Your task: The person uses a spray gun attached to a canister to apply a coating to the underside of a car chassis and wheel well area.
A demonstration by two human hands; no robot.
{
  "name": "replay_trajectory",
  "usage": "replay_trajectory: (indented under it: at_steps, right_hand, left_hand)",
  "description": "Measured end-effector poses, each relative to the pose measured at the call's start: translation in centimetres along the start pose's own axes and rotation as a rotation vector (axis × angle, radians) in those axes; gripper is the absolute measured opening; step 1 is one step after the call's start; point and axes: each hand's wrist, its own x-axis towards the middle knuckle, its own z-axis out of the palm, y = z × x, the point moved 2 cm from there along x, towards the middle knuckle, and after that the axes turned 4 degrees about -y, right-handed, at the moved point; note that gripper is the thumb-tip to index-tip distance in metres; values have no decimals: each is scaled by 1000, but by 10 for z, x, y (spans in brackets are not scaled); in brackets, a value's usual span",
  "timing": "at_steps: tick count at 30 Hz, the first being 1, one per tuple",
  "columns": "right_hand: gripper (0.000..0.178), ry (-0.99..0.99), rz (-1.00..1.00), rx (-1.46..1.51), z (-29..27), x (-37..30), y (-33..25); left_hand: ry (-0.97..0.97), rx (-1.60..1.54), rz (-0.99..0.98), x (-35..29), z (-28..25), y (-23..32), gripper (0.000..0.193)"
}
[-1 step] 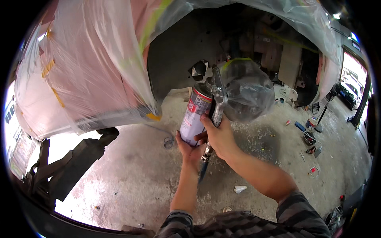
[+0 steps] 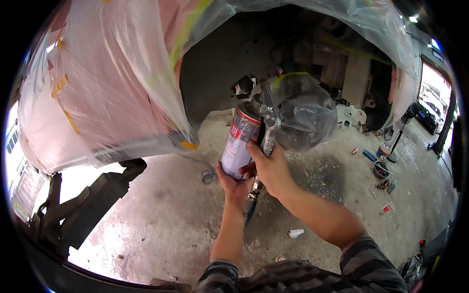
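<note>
A metal spray gun [image 2: 268,117] with a tall white-and-red can [image 2: 235,151] attached is held up in front of the wheel arch. My right hand [image 2: 270,168] wraps round the gun's grip, fingers closed. From below, my left hand [image 2: 233,187] cups the base of the can, its thumb along the side. A dark hose [image 2: 251,210] hangs from the fitting under the grip. Just behind the gun is the wheel hub, wrapped in clear plastic [image 2: 308,115] with green tape on top. The nozzle tip is hard to make out against the dark arch.
Plastic sheeting [image 2: 112,83] covers the car body at left and over the dark wheel arch [image 2: 220,58]. A black lift arm [image 2: 97,200] reaches under the car. On the concrete floor lie a white nozzle-like piece [image 2: 296,233], a coiled wire [image 2: 207,177] and a small bucket [image 2: 380,169].
</note>
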Motion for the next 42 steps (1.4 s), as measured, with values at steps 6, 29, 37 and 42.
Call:
replay_trajectory:
  at_steps: [6, 29, 37, 42]
  right_hand:
    - [21, -42, 109, -41, -19, 4, -7]
    - [29, -299, 190, 89, -94, -10, -7]
    - [30, -421, -53, 255, -126, 34, -48]
    - [32, -615, -90, 377, -162, 74, -94]
  left_hand:
    - [-60, -94, -27, -17, 12, -14, 73]
    - [58, 413, 229, -26, -9, -24, 68]
    - [-33, 596, 516, -10, 108, -42, 63]
    - [1, 682, 721, -4, 157, -82, 62]
